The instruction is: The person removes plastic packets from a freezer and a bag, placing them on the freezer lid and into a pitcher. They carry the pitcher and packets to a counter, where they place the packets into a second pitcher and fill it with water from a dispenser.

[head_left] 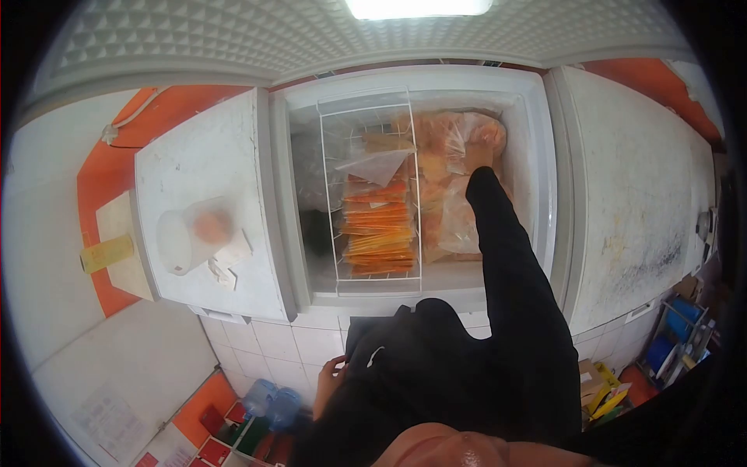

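Observation:
An open chest freezer (pixel 547 194) lies in front of me, with a white wire basket (pixel 419 233) inside. Upright in the basket are packed several flat orange and yellow packets (pixel 380 233), with a whitish plastic sheet (pixel 375 167) over the far ones. My right arm, in a black sleeve, reaches into the freezer's right side. At its cuff my right hand (pixel 481 159) blends into clear plastic bags (pixel 459 214) of orange contents; its fingers cannot be made out. My left hand (pixel 332 377) is low beside my dark clothing, fingers bent against a dark grey edge, what they hold hidden.
Left of the freezer, a white lid top (pixel 187 148) bears a translucent tub (pixel 177 241) and a crumpled wrapper (pixel 226 268). Another scuffed white top (pixel 638 194) flanks the right. The raised quilted lid (pixel 233 47) hangs overhead. Blue water bottles (pixel 280 405) stand lower left.

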A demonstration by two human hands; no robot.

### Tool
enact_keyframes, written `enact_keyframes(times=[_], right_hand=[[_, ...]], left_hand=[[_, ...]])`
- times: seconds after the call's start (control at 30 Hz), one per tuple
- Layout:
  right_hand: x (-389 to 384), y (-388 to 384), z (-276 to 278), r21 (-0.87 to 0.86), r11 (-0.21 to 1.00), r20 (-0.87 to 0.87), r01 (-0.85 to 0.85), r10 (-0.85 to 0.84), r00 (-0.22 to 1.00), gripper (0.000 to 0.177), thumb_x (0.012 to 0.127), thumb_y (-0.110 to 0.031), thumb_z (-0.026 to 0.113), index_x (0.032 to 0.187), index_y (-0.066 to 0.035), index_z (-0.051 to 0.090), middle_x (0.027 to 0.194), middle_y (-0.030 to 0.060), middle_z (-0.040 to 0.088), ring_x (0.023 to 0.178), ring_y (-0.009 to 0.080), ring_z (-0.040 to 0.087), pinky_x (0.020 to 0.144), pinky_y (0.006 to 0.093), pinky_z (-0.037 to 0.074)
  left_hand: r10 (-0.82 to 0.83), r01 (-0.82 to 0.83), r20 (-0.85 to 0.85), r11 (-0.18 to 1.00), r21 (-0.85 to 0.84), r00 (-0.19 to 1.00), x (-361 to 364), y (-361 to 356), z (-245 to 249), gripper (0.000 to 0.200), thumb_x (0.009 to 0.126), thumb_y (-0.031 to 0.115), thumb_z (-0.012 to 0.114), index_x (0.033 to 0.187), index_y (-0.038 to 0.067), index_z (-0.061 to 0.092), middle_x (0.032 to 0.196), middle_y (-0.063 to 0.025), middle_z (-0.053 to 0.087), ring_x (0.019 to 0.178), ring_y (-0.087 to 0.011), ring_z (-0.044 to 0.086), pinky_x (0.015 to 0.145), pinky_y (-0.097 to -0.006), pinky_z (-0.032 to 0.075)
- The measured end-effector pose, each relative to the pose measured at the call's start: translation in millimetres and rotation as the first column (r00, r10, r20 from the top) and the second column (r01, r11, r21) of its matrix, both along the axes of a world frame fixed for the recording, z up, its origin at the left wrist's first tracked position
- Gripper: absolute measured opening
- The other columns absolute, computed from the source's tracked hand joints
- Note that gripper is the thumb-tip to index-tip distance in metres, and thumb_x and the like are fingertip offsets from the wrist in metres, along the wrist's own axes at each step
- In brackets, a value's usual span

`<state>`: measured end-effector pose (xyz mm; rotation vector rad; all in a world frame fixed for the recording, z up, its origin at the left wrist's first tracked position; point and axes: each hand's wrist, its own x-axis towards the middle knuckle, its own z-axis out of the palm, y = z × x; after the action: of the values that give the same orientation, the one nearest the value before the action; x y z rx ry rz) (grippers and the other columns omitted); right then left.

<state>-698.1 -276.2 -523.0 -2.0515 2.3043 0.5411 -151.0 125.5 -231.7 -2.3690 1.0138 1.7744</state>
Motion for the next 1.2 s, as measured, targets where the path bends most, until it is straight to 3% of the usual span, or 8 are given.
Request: enact_keyframes(times=[0.2,0.3,0.4,0.53,0.67,0.77,0.9,1.2], right_hand=[[-19,4,83,-0.183,0.970,0.651,0.159,-0.002,0.759,0.026,0.080,-0.023,0.062,0.097,-0.004,0.070,0.082,0.0060,0.071,0.083,0.0245,0.068,0.086,0.0400,0.050],[-24,38,123,0.036,0.948,0.996,0.315,-0.009,-0.086,0.027,0.077,-0.018,0.059,0.092,0.002,0.069,0.081,0.0023,0.068,0.073,0.0153,0.063,0.067,0.0294,0.049],[20,87,245,0.146,0.918,0.911,0.368,0.020,-0.411,0.029,0.074,-0.018,0.058,0.088,0.004,0.068,0.079,0.0004,0.065,0.067,0.0096,0.058,0.060,0.0272,0.045],[69,140,340,-0.261,0.891,0.890,0.372,0.371,-0.263,0.028,0.070,-0.019,0.057,0.081,0.006,0.066,0.076,0.0046,0.066,0.064,0.0115,0.058,0.059,0.0257,0.044],[140,175,414,-0.651,0.660,0.706,0.375,0.708,-0.021,0.025,0.066,-0.018,0.060,0.074,0.006,0.063,0.070,0.0069,0.065,0.061,0.0126,0.057,0.059,0.0261,0.043],[183,196,440,-0.737,0.554,0.615,0.388,0.787,0.046,0.023,0.066,-0.017,0.062,0.072,0.005,0.063,0.068,0.0071,0.064,0.058,0.0134,0.056,0.059,0.0270,0.043],[224,219,457,-0.778,0.530,0.567,0.337,0.824,0.014,0.021,0.069,-0.016,0.065,0.072,0.004,0.064,0.069,0.0071,0.065,0.060,0.0136,0.057,0.060,0.0284,0.043],[288,233,467,-0.638,0.666,0.685,0.387,0.720,-0.110,0.020,0.074,-0.016,0.066,0.075,0.004,0.065,0.076,0.0060,0.067,0.066,0.0123,0.058,0.062,0.0276,0.044]], left_hand=[[-0.130,0.131,0.019,0.969,-0.207,0.991,-20,-44,-3,0.032,0.090,0.023,0.071,0.118,0.010,0.067,0.113,-0.0111,0.066,0.088,-0.0212,0.068,0.074,-0.0317,0.054],[-0.199,0.181,-0.041,0.946,-0.270,0.979,-28,-80,4,0.032,0.089,0.023,0.071,0.118,0.009,0.066,0.114,-0.0103,0.066,0.089,-0.0208,0.068,0.075,-0.0319,0.053],[-0.291,0.242,-0.081,0.896,-0.372,0.953,-38,-117,7,0.033,0.089,0.022,0.071,0.120,0.010,0.066,0.115,-0.0098,0.066,0.094,-0.0216,0.067,0.079,-0.0331,0.052],[-0.395,0.136,-0.323,0.788,-0.601,0.860,-70,-176,44,0.057,0.089,0.023,0.070,0.141,0.011,0.049,0.132,-0.0088,0.058,0.116,-0.0224,0.057,0.093,-0.0343,0.047],[-0.318,-0.311,-0.843,0.826,-0.471,0.433,-116,-210,114,0.100,0.081,0.056,0.072,0.154,0.008,0.022,0.148,-0.0131,0.041,0.128,-0.0215,0.049,0.102,-0.0377,0.043],[-0.316,-0.378,-0.820,0.769,-0.516,0.477,-114,-199,151,0.096,0.083,0.051,0.073,0.151,0.002,0.026,0.146,-0.0138,0.044,0.129,-0.0218,0.048,0.103,-0.0379,0.043],[-0.235,-0.386,-0.727,0.721,-0.575,0.645,-83,-173,195,0.060,0.084,0.013,0.075,0.135,-0.004,0.049,0.123,-0.0103,0.061,0.112,-0.0168,0.058,0.098,-0.0321,0.045],[-0.403,-0.386,-0.624,0.529,-0.756,0.669,-20,-142,232,0.063,0.078,0.009,0.075,0.133,-0.007,0.049,0.119,-0.0104,0.061,0.110,-0.0161,0.059,0.097,-0.0316,0.045]])
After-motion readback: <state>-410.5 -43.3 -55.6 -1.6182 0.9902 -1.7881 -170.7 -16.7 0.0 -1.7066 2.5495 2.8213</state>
